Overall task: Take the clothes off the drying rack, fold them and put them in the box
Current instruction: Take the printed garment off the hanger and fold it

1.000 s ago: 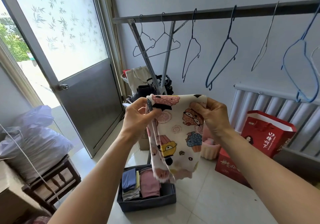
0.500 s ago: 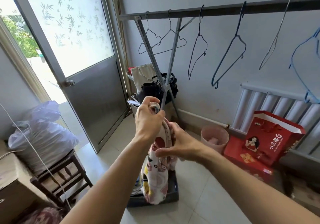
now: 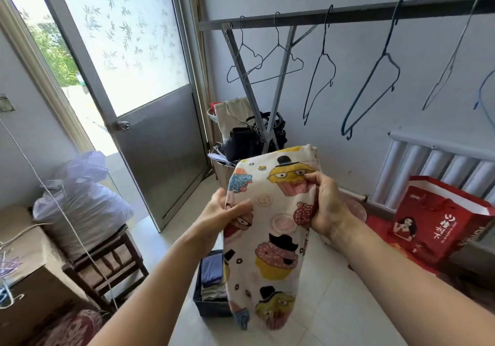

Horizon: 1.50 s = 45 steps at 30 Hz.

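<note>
Folding is under way: the left hand (image 3: 227, 215) and right hand (image 3: 325, 206) each pinch a side of the cupcake-print garment (image 3: 270, 227), hanging above the box (image 3: 211, 309) on the floor; next, halve it again and lower it in

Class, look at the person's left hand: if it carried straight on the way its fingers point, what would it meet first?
The left hand already grips the cartoon-print cloth; past it, probably the right hand, though depth is unclear.

Both forearms bare to frame edge, no sleeves, no watch/rings seen on left hand (image 3: 227, 215) or right hand (image 3: 325, 206).
</note>
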{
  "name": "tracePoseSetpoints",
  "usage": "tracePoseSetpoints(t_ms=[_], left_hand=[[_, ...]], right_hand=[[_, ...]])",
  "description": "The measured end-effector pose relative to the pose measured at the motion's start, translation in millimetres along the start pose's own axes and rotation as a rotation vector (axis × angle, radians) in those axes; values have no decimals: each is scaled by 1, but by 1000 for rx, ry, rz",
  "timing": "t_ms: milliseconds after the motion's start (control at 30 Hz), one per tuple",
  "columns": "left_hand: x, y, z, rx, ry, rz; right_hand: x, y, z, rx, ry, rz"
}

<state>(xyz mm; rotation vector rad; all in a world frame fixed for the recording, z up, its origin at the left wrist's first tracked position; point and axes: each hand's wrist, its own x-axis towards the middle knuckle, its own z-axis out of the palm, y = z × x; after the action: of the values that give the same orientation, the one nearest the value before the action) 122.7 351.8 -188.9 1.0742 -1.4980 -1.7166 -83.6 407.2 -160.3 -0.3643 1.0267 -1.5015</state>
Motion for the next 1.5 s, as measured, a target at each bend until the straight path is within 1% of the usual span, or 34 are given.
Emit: tracePoseSetpoints(t_ms=[67, 133, 267, 333, 433, 500, 533, 567, 667, 700, 767, 800, 900, 933, 967, 1033, 1100, 1133, 1200, 1267, 1333, 1400, 1433, 1467, 1500], left_hand=[[-6, -15, -5, -68, -163, -64], [-10, -19, -4, -83, -199, -77], [-7, -8, 3, -114, -78, 11], [-7, -4, 8, -144, -8, 53], [-5, -2, 16, -155, 84, 76], [-4, 0, 21, -172, 140, 44], [-4, 1, 22, -194, 152, 19], [-5, 1, 23, -217, 147, -8], [-7, 0, 25, -212, 93, -31], [-6, -2, 26, -180, 89, -14], [-5, -6, 31, -105, 144, 22], [-5, -7, 34, -86, 170, 46], [-5, -8, 48, -21, 165, 141], [-4, -8, 52, 35, 182, 167], [-4, -8, 55, 77, 199, 187], [-4, -9, 59, 120, 203, 190], [-4, -12, 58, 172, 129, 156], [-5, -13, 58, 236, 84, 139], [-7, -17, 59, 462, 69, 137], [-8, -20, 61, 668, 139, 184], [-10, -20, 62, 814, 241, 266], [-12, -18, 58, 918, 315, 312], [-12, -17, 54, 955, 315, 327], [-11, -17, 50, 959, 281, 337], [-10, -16, 46, 897, 224, 340]], right_hand=[[0, -4, 0, 75, -26, 10], [3, -5, -1, 105, -35, 23], [8, -8, -9, 112, -144, 9], [9, -6, -16, 85, -246, -22], [8, 4, -22, -121, -413, -38], [12, 14, -28, -315, -465, -32], [13, 16, -29, -392, -439, -45], [15, 18, -30, -436, -378, -60], [19, 17, -32, -402, -156, -43], [21, 16, -32, -370, -101, -35], [21, 17, -34, -363, -15, -42], [20, 18, -35, -375, 29, -59], [18, 20, -41, -462, 114, -123], [17, 18, -45, -491, 94, -127], [14, 15, -49, -496, 33, -123], [7, 9, -60, -543, -136, -101], [-1, 4, -66, -650, -262, -96], [-4, 2, -68, -710, -290, -105], [-5, -2, -70, -778, -293, -143], [-4, -5, -71, -762, -280, -186], [-3, -8, -71, -747, -259, -230], [-1, -9, -68, -721, -214, -269], [1, -8, -66, -697, -190, -281], [3, -8, -64, -668, -179, -277], [6, -6, -62, -639, -188, -265]])
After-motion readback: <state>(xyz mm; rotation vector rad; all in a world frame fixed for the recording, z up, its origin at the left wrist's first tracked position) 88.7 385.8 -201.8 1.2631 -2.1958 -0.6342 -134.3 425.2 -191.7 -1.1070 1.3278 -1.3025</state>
